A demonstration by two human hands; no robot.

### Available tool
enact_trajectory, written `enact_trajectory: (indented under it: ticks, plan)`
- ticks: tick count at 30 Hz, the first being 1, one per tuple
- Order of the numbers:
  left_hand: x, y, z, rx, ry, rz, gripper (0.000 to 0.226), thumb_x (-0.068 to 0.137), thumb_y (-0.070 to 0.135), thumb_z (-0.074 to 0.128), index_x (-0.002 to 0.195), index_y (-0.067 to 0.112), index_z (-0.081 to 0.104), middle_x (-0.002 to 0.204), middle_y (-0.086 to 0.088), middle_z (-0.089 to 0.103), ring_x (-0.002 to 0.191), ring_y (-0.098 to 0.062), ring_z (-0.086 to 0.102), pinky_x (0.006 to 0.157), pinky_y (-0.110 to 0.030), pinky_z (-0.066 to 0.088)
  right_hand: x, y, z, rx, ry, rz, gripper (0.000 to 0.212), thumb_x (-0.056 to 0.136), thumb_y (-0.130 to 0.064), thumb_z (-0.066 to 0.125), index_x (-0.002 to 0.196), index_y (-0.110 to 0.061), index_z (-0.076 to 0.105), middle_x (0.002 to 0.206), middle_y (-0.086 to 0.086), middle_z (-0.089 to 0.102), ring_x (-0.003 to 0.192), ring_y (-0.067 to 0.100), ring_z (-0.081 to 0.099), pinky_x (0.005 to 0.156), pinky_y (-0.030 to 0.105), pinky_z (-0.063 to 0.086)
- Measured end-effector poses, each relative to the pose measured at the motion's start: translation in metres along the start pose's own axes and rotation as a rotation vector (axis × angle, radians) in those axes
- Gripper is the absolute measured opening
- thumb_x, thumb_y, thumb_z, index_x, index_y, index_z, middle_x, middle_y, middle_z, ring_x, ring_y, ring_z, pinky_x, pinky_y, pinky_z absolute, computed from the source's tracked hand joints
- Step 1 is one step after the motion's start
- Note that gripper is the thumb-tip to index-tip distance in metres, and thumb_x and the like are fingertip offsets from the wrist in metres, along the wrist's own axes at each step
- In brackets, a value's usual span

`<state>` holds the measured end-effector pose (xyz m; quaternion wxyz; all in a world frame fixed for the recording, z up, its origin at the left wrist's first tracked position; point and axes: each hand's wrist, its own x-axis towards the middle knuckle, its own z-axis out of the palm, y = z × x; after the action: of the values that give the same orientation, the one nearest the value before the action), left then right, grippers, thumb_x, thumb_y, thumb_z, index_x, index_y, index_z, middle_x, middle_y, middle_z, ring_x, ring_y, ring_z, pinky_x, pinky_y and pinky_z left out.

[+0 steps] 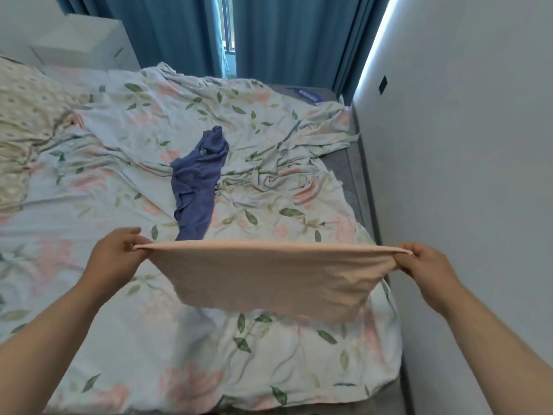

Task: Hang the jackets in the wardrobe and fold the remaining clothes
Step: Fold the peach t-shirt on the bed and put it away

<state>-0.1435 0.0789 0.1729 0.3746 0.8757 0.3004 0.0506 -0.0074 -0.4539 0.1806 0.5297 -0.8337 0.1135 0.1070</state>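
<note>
A: Where does the view sit?
B: On the person's head, looking forward and steeply down over both forearms onto the bed point(125, 339). It is the only view, so nothing is shared with another.
A: How close?
B: Near: the fingers point(131, 239) of the left hand point(115, 254) and the right hand point(425, 266) lie in the lower middle of the picture.
A: And past the fingers?
B: The curtains point(284, 34) stand at the top edge, beyond the fingers. A wall point(478, 145) rises to the right of the right fingers; wide-angle bending curves its edge.
</note>
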Motion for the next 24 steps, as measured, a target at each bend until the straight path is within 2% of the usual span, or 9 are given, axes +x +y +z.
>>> enact_trajectory:
  ticks: [2,3,6,9,12,15,19,22,24]
  plan:
    - [-0.011,-0.003,-0.015,-0.034,-0.082,0.018,0.023,0.081,0.003,0.072,0.074,0.024,0.078,0.075,0.008,0.074,0.07,-0.011,0.066,0.056,-0.015,0.046,-0.012,0.0,-0.013,0.065,-0.045,0.06,0.015,0.091,0.005,0.059,0.086,-0.005,0.07,0.07,0.007,0.066,0.064,0.012,0.062,0.068,0.024,0.056]
    - [-0.012,-0.004,-0.02,-0.034,-0.118,0.021,0.025,0.08,0.004,0.073,0.07,0.027,0.077,0.07,0.01,0.072,0.068,-0.01,0.066,0.054,-0.016,0.045,-0.015,0.002,-0.015,0.073,-0.061,0.079,0.015,0.091,0.005,0.059,0.086,-0.003,0.07,0.069,0.006,0.066,0.061,0.011,0.062,0.064,0.022,0.058]
    - [-0.007,-0.009,-0.015,0.025,-0.174,0.008,0.024,0.078,0.01,0.079,0.062,0.026,0.074,0.067,0.015,0.071,0.072,-0.013,0.067,0.059,-0.02,0.046,-0.016,0.017,-0.01,-0.028,-0.067,0.12,0.016,0.09,0.004,0.063,0.083,-0.006,0.072,0.069,0.006,0.067,0.065,0.016,0.061,0.061,0.021,0.056]
    - [0.008,-0.023,0.018,0.114,-0.232,0.01,0.024,0.078,0.011,0.08,0.06,0.025,0.073,0.062,0.009,0.069,0.069,-0.013,0.064,0.061,-0.03,0.046,0.001,0.034,0.014,-0.17,-0.021,0.107,0.016,0.086,0.003,0.068,0.08,-0.011,0.075,0.07,0.001,0.071,0.068,0.018,0.062,0.058,0.012,0.047]
    - [0.03,-0.039,0.058,0.163,-0.236,0.014,0.022,0.081,0.014,0.079,0.06,0.021,0.073,0.065,0.003,0.068,0.066,-0.017,0.062,0.059,-0.03,0.042,0.03,0.058,0.044,-0.261,0.01,0.087,0.017,0.082,0.002,0.072,0.078,-0.014,0.076,0.073,-0.002,0.072,0.072,0.017,0.063,0.056,0.006,0.042]
    - [0.067,-0.05,0.096,0.227,-0.204,0.027,0.019,0.083,0.016,0.077,0.065,0.012,0.075,0.062,-0.009,0.067,0.062,-0.026,0.061,0.054,-0.031,0.037,0.071,0.083,0.068,-0.333,0.074,0.121,0.01,0.083,-0.003,0.074,0.091,-0.007,0.078,0.085,0.006,0.073,0.08,0.019,0.062,0.067,0.021,0.041]
    - [0.119,-0.061,0.152,0.221,-0.166,-0.005,0.024,0.087,0.025,0.072,0.065,0.014,0.072,0.055,-0.003,0.063,0.052,-0.018,0.059,0.044,-0.027,0.038,0.143,0.116,0.099,-0.342,0.119,0.145,0.018,0.085,-0.012,0.075,0.101,-0.004,0.077,0.102,0.014,0.074,0.103,0.031,0.066,0.088,0.034,0.047]
    - [0.155,-0.069,0.189,0.181,-0.11,-0.078,0.021,0.088,0.025,0.068,0.07,0.014,0.071,0.068,-0.008,0.069,0.064,-0.027,0.065,0.055,-0.033,0.052,0.195,0.134,0.126,-0.237,0.133,0.181,0.023,0.084,-0.009,0.074,0.105,0.001,0.075,0.088,0.017,0.071,0.081,0.029,0.064,0.086,0.043,0.052]
    - [0.178,-0.075,0.211,0.204,-0.058,-0.1,0.024,0.086,0.022,0.065,0.067,0.008,0.067,0.071,-0.013,0.066,0.071,-0.033,0.061,0.063,-0.039,0.047,0.225,0.142,0.145,-0.14,0.152,0.215,0.019,0.084,-0.005,0.072,0.102,0.002,0.075,0.08,0.017,0.067,0.069,0.028,0.06,0.076,0.048,0.056]
